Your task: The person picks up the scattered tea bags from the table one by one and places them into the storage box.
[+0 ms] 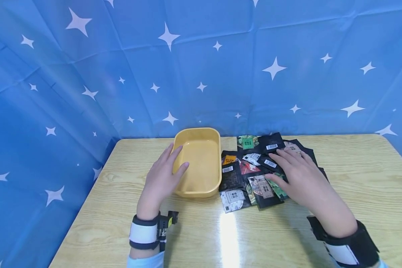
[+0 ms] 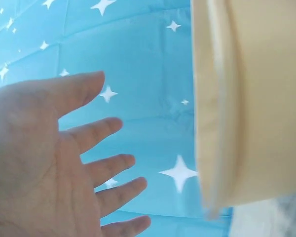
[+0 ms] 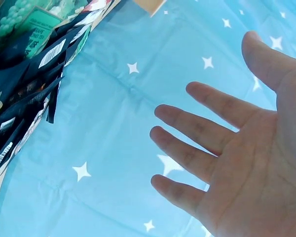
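Observation:
My left hand (image 1: 162, 176) is at the left side of a yellow plastic tub (image 1: 217, 160), its fingers spread and overlapping the tub's left rim in the head view. In the left wrist view the same hand (image 2: 74, 158) has straight fingers and holds nothing, apart from the tub's wall (image 2: 209, 108). My right hand (image 1: 298, 178) hovers over the right part of a heap of flat black packets (image 1: 232, 176) with barcodes and printed labels. Fingers extended and palm bare, the right hand (image 3: 237, 143) shows a gap to the packets (image 3: 24, 84) in the right wrist view.
The tub and packets stand side by side towards the back of a light wooden table (image 1: 120, 208). Behind it and along the left hangs a blue cloth (image 1: 201, 104) with white stars. Each wrist wears a strap (image 1: 144, 233) with a device.

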`<action>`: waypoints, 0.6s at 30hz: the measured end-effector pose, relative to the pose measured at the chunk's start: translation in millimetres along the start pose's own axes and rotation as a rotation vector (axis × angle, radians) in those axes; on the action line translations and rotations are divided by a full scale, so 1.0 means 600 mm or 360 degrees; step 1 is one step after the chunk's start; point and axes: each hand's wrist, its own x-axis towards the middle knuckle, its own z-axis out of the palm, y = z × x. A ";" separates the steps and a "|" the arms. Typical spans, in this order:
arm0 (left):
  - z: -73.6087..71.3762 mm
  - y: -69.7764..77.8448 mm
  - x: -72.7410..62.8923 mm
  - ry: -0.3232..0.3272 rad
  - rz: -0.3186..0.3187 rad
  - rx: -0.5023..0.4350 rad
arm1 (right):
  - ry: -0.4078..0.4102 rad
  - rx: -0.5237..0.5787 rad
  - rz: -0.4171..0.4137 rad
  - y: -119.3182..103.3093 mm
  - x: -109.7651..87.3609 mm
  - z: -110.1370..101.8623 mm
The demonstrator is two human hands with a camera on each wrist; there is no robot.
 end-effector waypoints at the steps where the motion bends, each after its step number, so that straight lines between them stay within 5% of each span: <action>1: 0.003 -0.005 0.002 -0.0005 -0.0018 -0.0045 | -0.0008 -0.0004 -0.0003 -0.002 0.000 0.001; 4: 0.015 -0.028 0.012 -0.0023 -0.0081 -0.0259 | -0.0039 -0.0018 -0.0005 -0.009 0.001 0.005; 9: 0.038 -0.071 0.030 -0.0035 -0.0264 -0.0834 | -0.0081 -0.0026 -0.0028 -0.023 0.003 0.019; 14: 0.047 -0.086 0.035 -0.0002 -0.0465 -0.1276 | -0.0153 -0.0044 -0.0071 -0.029 0.003 0.038; 18: 0.058 -0.100 0.040 -0.0061 -0.0461 -0.1581 | -0.0229 -0.0032 -0.0094 -0.031 0.002 0.051</action>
